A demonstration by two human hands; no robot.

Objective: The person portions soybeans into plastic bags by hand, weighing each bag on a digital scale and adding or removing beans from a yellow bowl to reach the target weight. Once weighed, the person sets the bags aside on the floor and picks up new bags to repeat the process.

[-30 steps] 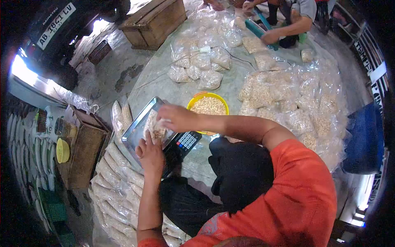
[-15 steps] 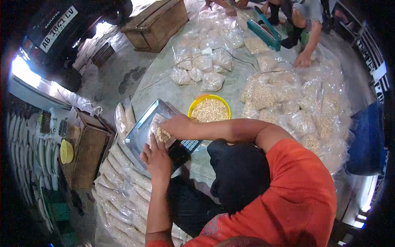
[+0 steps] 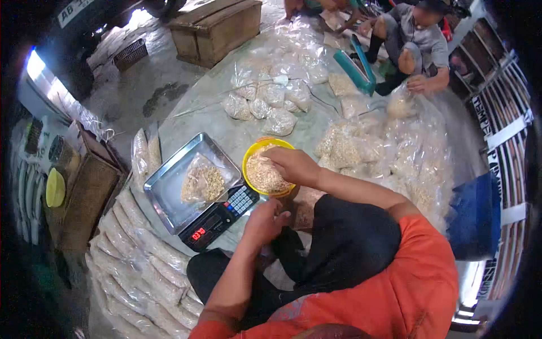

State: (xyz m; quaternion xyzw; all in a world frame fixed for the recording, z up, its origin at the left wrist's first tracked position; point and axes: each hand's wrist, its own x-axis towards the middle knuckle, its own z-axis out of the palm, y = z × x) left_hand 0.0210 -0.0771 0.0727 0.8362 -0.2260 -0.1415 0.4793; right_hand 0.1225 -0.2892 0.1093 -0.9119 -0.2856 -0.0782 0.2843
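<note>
Bag (image 3: pixel 203 183) on the scale (image 3: pixel 217 221) is part-filled; filling appears unfinished. Beside the scale, right hand (image 3: pixel 293 164) curls into the bowl's (image 3: pixel 247 159) grain (image 3: pixel 263 176), grasp unconfirmed; left hand (image 3: pixel 265 221) half-closed, contents indiscernible.

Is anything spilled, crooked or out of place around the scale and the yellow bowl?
Nothing stands out. The bag lies fully inside the scale tray. The grain is inside the yellow bowl, where the right hand reaches into it. I see no loose grain around them.
</note>
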